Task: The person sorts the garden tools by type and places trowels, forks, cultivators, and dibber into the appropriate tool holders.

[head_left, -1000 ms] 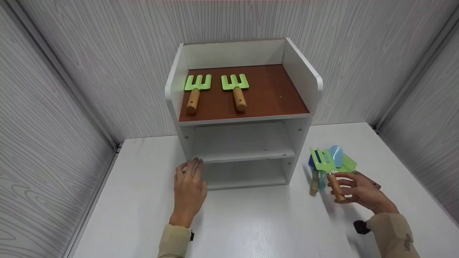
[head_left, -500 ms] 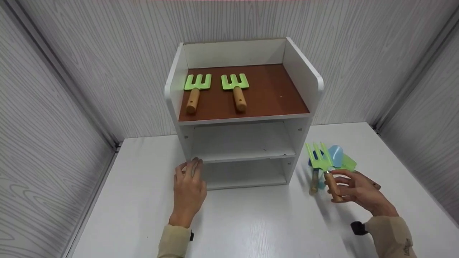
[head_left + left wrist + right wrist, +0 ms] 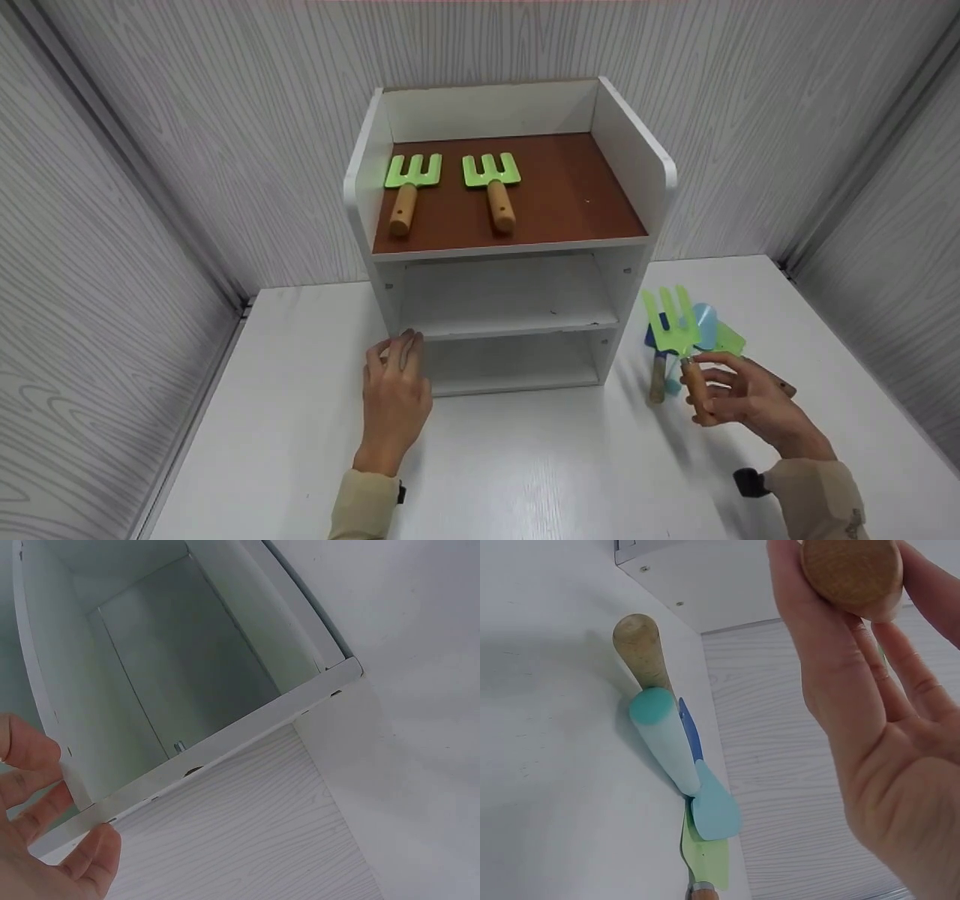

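Note:
My right hand (image 3: 750,405) pinches the wooden handle of a green garden fork (image 3: 679,339), raised above a small pile of tools, tines pointing away. In the right wrist view the round end of its handle (image 3: 855,574) sits between thumb and fingers. My left hand (image 3: 396,401) holds the front edge of the left side panel of a white shelf unit (image 3: 495,330), thumb and fingers on either side of it in the left wrist view. Two more green garden forks, a left one (image 3: 405,196) and a right one (image 3: 497,195), lie on the brown top.
Right of the shelf lie a blue-headed tool with a wooden handle (image 3: 658,379), a light blue scoop (image 3: 716,814) and a green-bladed tool (image 3: 709,859), overlapping. Raised side walls (image 3: 637,142) border the shelf top. Wood-grain panels (image 3: 150,150) enclose the white table (image 3: 495,472).
The green fork in my right hand has tilted upward, its tines lifting away from the pile. My right hand has shifted slightly; the left hand stays put.

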The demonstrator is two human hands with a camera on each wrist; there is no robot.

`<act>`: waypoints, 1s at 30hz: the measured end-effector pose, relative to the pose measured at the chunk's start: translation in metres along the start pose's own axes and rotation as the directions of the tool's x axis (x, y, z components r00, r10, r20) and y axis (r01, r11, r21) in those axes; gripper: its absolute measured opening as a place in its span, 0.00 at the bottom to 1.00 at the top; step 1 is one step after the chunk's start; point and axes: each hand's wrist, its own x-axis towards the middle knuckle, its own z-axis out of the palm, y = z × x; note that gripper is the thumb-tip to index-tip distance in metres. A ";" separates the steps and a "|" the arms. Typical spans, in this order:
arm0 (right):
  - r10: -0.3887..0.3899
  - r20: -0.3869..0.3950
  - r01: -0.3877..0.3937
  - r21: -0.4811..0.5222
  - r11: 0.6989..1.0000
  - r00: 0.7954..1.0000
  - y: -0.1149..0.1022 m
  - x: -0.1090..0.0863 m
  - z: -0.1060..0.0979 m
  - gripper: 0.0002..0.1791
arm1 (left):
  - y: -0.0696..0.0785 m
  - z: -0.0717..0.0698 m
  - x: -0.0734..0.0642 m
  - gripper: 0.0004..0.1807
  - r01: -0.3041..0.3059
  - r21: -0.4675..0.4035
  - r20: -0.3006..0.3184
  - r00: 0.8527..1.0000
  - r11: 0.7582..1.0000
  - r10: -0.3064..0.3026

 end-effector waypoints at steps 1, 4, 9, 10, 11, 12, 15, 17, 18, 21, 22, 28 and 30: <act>-0.002 0.000 0.002 0.003 1.000 1.000 0.000 0.000 0.000 0.35 | 0.000 0.000 0.000 0.30 0.001 0.000 0.000 1.000 1.000 -0.001; -0.010 0.003 0.010 0.010 1.000 1.000 0.001 -0.001 0.000 0.35 | 0.000 0.000 -0.001 0.29 0.005 -0.003 -0.002 1.000 1.000 -0.005; -0.019 0.002 0.019 -0.005 1.000 1.000 0.003 -0.002 0.001 0.34 | 0.000 0.001 -0.001 0.29 0.013 -0.010 0.004 1.000 1.000 -0.013; -0.021 0.001 0.021 -0.011 1.000 1.000 0.003 -0.002 0.002 0.34 | 0.000 0.001 -0.001 0.30 0.014 -0.010 0.008 1.000 1.000 -0.014; -0.023 0.001 0.023 -0.017 1.000 1.000 0.004 -0.002 0.002 0.34 | 0.001 0.001 -0.001 0.30 0.016 -0.012 0.011 1.000 1.000 -0.016; -0.023 -0.002 0.023 -0.021 1.000 1.000 0.004 -0.002 0.002 0.34 | 0.001 0.000 -0.001 0.30 0.017 -0.013 0.013 1.000 1.000 -0.017; -0.031 -0.008 0.031 -0.039 0.999 0.999 0.004 -0.002 0.004 0.34 | 0.001 0.000 -0.001 0.30 0.015 -0.013 0.012 1.000 1.000 -0.015; -0.042 -0.007 0.042 -0.050 0.998 0.999 0.004 -0.001 0.005 0.34 | 0.001 0.000 -0.001 0.30 0.012 -0.015 0.007 1.000 1.000 -0.012; -0.049 -0.004 0.049 -0.053 0.997 0.999 0.004 -0.001 0.005 0.34 | 0.001 0.000 -0.001 0.30 0.010 -0.014 0.004 1.000 1.000 -0.010; -0.084 0.021 0.084 -0.048 0.995 0.996 0.005 -0.001 0.006 0.35 | 0.001 0.000 -0.001 0.29 0.011 -0.012 0.003 1.000 1.000 -0.011; -0.093 0.026 0.094 -0.047 0.994 0.995 0.005 0.000 0.007 0.35 | 0.001 0.000 -0.001 0.29 0.013 -0.010 0.006 1.000 1.000 -0.013; -0.101 0.007 0.102 -0.086 0.991 0.995 0.003 0.003 0.012 0.36 | 0.001 0.000 0.000 0.29 0.013 0.013 0.025 1.000 1.000 -0.013; -0.096 -0.005 0.095 -0.118 0.988 0.995 0.001 0.004 0.014 0.35 | 0.001 -0.001 0.000 0.29 0.009 0.019 0.027 1.000 1.000 -0.009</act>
